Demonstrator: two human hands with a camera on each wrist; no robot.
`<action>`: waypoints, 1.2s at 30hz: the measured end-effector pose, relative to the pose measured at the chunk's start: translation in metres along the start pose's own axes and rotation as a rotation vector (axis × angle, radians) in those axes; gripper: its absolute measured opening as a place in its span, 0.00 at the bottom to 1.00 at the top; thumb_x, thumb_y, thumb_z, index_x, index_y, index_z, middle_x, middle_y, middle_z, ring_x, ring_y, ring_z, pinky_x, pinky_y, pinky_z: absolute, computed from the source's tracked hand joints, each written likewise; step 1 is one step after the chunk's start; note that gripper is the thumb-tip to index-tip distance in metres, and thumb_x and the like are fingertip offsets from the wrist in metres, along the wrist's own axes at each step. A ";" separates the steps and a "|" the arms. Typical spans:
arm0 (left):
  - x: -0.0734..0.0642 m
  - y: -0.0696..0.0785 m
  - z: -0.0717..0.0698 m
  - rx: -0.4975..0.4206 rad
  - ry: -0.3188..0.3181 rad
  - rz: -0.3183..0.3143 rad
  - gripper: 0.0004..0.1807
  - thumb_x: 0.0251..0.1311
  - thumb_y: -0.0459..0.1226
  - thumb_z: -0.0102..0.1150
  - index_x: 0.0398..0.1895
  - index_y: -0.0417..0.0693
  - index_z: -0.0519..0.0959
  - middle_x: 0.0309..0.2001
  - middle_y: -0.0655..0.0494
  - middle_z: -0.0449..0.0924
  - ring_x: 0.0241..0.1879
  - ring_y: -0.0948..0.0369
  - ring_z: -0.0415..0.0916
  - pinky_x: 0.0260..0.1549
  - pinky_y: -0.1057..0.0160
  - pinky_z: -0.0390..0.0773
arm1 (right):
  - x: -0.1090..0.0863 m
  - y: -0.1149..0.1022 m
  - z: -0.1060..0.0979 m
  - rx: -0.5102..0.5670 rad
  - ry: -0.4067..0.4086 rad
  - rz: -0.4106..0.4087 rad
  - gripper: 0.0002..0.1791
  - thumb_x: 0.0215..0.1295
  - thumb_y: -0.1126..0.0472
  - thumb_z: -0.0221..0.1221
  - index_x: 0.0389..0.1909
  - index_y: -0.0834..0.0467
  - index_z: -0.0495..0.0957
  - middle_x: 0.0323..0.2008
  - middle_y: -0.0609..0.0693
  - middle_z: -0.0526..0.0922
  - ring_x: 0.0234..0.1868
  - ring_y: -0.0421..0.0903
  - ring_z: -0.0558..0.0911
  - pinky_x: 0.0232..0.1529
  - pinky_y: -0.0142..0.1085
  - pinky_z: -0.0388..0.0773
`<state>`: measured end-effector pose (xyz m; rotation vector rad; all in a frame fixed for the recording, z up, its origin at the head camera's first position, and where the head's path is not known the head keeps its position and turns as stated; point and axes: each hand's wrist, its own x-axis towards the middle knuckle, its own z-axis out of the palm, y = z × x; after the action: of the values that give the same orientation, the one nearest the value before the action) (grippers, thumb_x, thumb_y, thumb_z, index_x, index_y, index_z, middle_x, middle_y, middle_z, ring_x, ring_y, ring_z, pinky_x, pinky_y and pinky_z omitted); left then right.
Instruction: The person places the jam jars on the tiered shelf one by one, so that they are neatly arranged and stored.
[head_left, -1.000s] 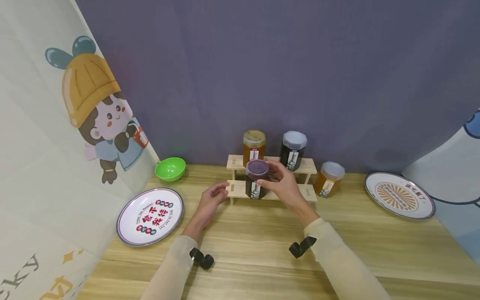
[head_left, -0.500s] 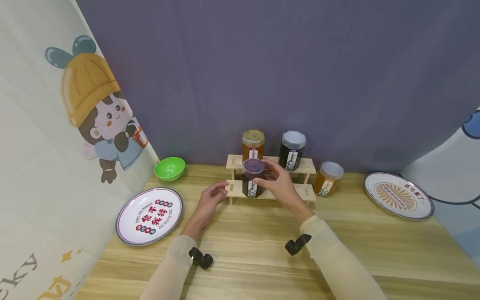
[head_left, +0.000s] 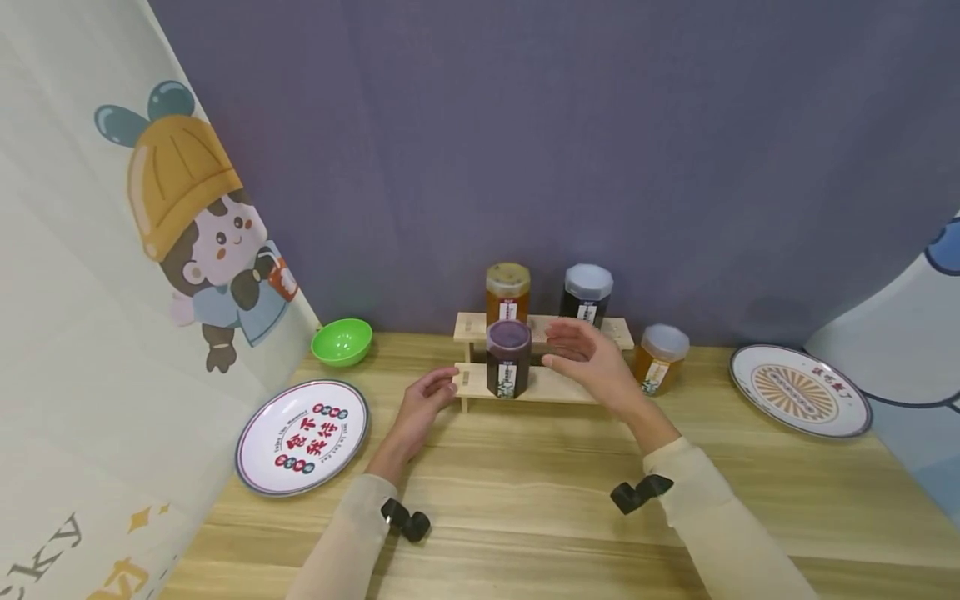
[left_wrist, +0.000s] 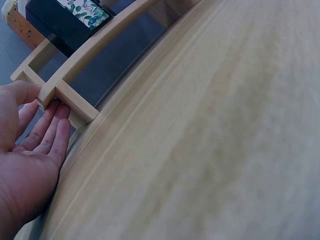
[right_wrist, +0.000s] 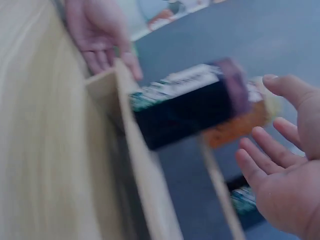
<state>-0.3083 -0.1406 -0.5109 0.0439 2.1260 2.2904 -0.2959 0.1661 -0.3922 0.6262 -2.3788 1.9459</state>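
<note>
A jar with a purple lid (head_left: 508,360) and dark contents stands upright on the lower step of a two-step wooden rack (head_left: 562,386), towards its left end. At that same end my left hand (head_left: 422,407) pinches the rack's corner, thumb on top and fingers beneath, as the left wrist view shows. My right hand (head_left: 596,364) is just right of the purple-lidded jar, apart from it, fingers spread and holding nothing. On the upper step behind are an amber jar with a yellowish lid (head_left: 507,293) and a dark jar with a white lid (head_left: 588,293), its lower part hidden.
An amber jar with a whitish lid (head_left: 661,360) stands on the wooden table (head_left: 510,500), right of the rack. A green bowl (head_left: 342,342) and a white plate with red characters (head_left: 302,438) lie left. Another plate (head_left: 800,392) lies far right, and a dark curtain (head_left: 480,150) hangs behind.
My right hand has let go of the purple-lidded jar and drawn away to the right. The jar stays on the lower step. My left hand keeps its place at the rack's end.
</note>
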 end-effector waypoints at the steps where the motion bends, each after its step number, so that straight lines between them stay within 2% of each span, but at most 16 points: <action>1: 0.000 0.000 0.000 -0.002 0.001 -0.001 0.20 0.70 0.30 0.59 0.64 0.41 0.79 0.58 0.47 0.78 0.53 0.62 0.77 0.56 0.66 0.83 | -0.003 -0.003 -0.008 0.016 0.000 -0.013 0.34 0.67 0.63 0.68 0.71 0.62 0.67 0.64 0.56 0.79 0.66 0.55 0.79 0.62 0.27 0.80; 5: 0.000 -0.001 0.000 -0.003 0.005 0.003 0.20 0.70 0.30 0.59 0.64 0.41 0.79 0.58 0.47 0.78 0.53 0.62 0.77 0.56 0.67 0.83 | -0.015 -0.014 -0.040 0.106 -0.007 -0.065 0.33 0.68 0.69 0.65 0.71 0.67 0.65 0.60 0.47 0.82 0.63 0.45 0.81 0.60 0.29 0.82; 8: 0.000 0.000 -0.001 0.003 0.008 0.009 0.20 0.69 0.29 0.59 0.64 0.41 0.78 0.58 0.47 0.78 0.53 0.62 0.77 0.56 0.67 0.83 | -0.021 -0.020 -0.062 0.142 0.012 -0.082 0.31 0.68 0.71 0.64 0.71 0.64 0.67 0.59 0.45 0.83 0.60 0.41 0.81 0.58 0.29 0.83; 12: -0.001 0.000 -0.002 0.001 0.008 0.004 0.21 0.69 0.30 0.60 0.64 0.41 0.78 0.57 0.47 0.78 0.53 0.62 0.77 0.56 0.67 0.83 | -0.026 -0.022 -0.088 0.104 0.061 -0.076 0.30 0.68 0.72 0.63 0.70 0.58 0.71 0.58 0.42 0.84 0.59 0.38 0.82 0.58 0.26 0.82; 17: -0.001 -0.001 -0.002 0.007 0.002 -0.003 0.20 0.70 0.31 0.60 0.64 0.42 0.79 0.58 0.47 0.78 0.53 0.61 0.77 0.56 0.67 0.83 | -0.029 -0.012 -0.118 -0.003 0.108 -0.066 0.30 0.69 0.70 0.64 0.71 0.58 0.70 0.58 0.39 0.83 0.61 0.36 0.81 0.60 0.21 0.77; 21: -0.001 0.000 -0.001 0.013 -0.002 -0.001 0.20 0.70 0.31 0.60 0.64 0.42 0.78 0.60 0.45 0.78 0.54 0.61 0.77 0.57 0.66 0.83 | -0.030 -0.002 -0.138 -0.058 0.151 -0.033 0.31 0.70 0.67 0.64 0.72 0.58 0.69 0.59 0.37 0.82 0.62 0.37 0.79 0.58 0.18 0.76; 30: 0.000 -0.001 0.000 0.017 0.005 -0.002 0.20 0.70 0.32 0.59 0.64 0.43 0.79 0.59 0.46 0.78 0.54 0.61 0.77 0.58 0.65 0.82 | -0.028 0.026 -0.166 -0.178 0.193 0.109 0.37 0.69 0.59 0.67 0.76 0.57 0.64 0.61 0.34 0.78 0.60 0.29 0.76 0.55 0.13 0.74; 36: 0.000 -0.001 0.000 0.003 0.000 0.007 0.20 0.70 0.31 0.60 0.64 0.41 0.78 0.59 0.46 0.78 0.54 0.62 0.76 0.57 0.67 0.83 | -0.028 0.052 -0.176 -0.143 0.187 0.182 0.37 0.70 0.58 0.66 0.76 0.58 0.63 0.57 0.29 0.76 0.57 0.27 0.73 0.51 0.14 0.74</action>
<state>-0.3083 -0.1404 -0.5123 0.0514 2.1332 2.2911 -0.3286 0.3478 -0.4078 0.2177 -2.5016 1.7817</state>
